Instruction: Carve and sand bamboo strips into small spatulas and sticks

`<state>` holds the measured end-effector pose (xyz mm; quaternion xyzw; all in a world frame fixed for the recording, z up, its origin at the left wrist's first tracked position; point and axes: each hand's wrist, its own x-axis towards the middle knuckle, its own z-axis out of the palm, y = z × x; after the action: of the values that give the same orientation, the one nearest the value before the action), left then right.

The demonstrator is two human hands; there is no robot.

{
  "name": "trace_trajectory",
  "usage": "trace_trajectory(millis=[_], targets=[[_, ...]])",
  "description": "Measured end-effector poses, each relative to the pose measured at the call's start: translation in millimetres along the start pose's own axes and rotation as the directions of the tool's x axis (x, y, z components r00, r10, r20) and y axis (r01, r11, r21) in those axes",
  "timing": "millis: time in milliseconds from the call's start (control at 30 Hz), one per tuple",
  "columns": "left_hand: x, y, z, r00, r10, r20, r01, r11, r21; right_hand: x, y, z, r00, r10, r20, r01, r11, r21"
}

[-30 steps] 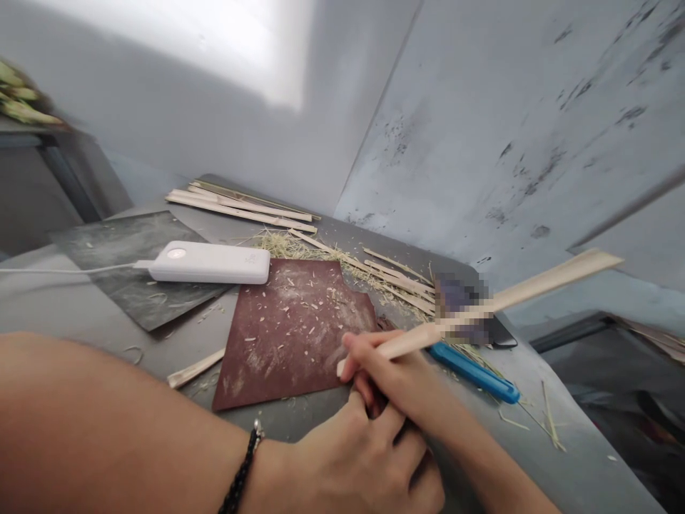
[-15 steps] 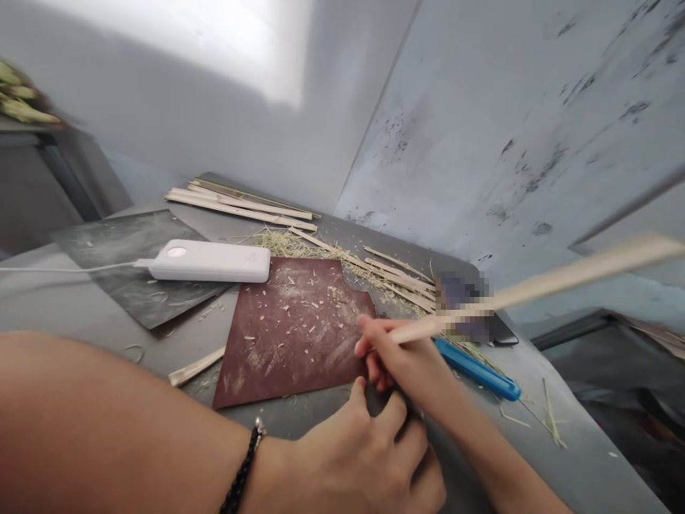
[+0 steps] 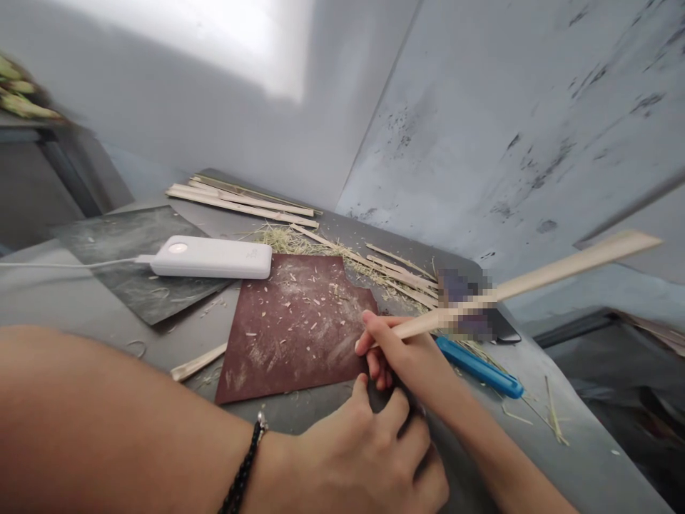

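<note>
My right hand pinches one end of a pale wooden strip between thumb and fingers. From there the strip slants up to the right, above the table. Just in front and to the left, my left hand, with a black bracelet at its wrist, is curled with the knuckles up. Its fingertips are hidden, so what it holds, if anything, does not show. Near my right fingers lies a dark red sheet of sandpaper sprinkled with shavings and pale dust. A blue handle lies right of my right hand.
A white power bank with a cable rests on a grey sheet. Several pale strips lie at the back by the wall. More strips, shavings and a dark, partly blurred object lie towards the right.
The strip's far end has shifted slightly left, with my right hand still pinching its near end. My left hand stays curled in nearly the same place. The view has shifted slightly.
</note>
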<state>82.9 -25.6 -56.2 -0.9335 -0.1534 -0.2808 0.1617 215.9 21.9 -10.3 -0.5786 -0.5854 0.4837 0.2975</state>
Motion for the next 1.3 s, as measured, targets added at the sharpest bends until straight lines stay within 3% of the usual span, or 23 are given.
trace_trajectory(millis=[133,500,767,967,1300], targets=[[0.2,0.2,1.6,1.0,0.003,-0.017,-0.003,1.0,0.001,1.9,3.4,-2.5,0.998,-0.041,0.046,0.043,0.999,-0.028],[-0.7,0.0,2.3,0.999,-0.012,-0.035,0.012,1.0,-0.001,2.1,5.5,2.9,0.999,-0.029,0.014,0.03,0.999,-0.017],[-0.2,-0.9,1.4,1.0,0.001,0.012,-0.001,1.0,-0.015,7.0,6.2,-5.2,0.998,-0.063,-0.026,0.062,0.996,-0.057],[-1.4,0.2,4.1,1.0,0.002,-0.009,-0.002,1.0,0.008,6.1,8.8,-4.6,0.997,-0.075,-0.016,0.073,0.993,-0.092],[-0.9,-2.4,4.9,0.999,-0.011,-0.035,0.009,0.999,-0.044,8.0,8.4,-6.5,0.998,-0.038,0.039,0.039,0.999,-0.021]])
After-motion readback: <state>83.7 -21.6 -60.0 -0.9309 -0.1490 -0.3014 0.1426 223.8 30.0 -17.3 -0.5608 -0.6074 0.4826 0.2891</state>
